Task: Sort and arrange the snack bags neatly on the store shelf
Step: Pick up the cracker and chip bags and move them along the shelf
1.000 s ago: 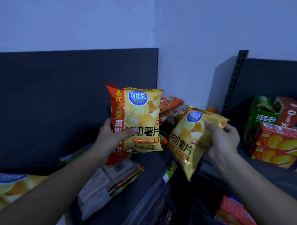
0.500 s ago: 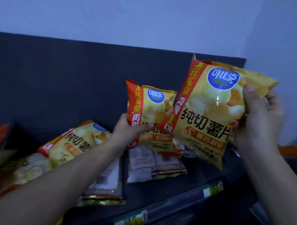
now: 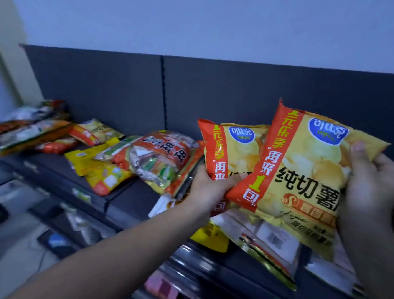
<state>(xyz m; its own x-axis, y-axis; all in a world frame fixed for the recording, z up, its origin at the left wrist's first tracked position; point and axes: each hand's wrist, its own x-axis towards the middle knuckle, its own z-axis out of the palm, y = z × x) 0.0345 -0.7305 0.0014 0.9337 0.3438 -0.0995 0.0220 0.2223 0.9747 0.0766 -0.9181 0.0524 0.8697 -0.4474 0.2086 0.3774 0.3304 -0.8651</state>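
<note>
Left hand (image 3: 206,189) gripped rear chip bag (image 3: 233,152), right hand (image 3: 371,187) pinched front chip bag (image 3: 305,167), bags overlapping, upright above shelf (image 3: 126,197). Matching pair gathered, it seemed; next move likely called for standing them together beside jumbled bags (image 3: 160,160).

Two chip bags (image 3: 305,167) side by side, heaped snack bags (image 3: 160,160) leftward on shelf (image 3: 126,197).

A pale blue wall (image 3: 208,20) meets a beige pillar (image 3: 4,56) at the far left.
</note>
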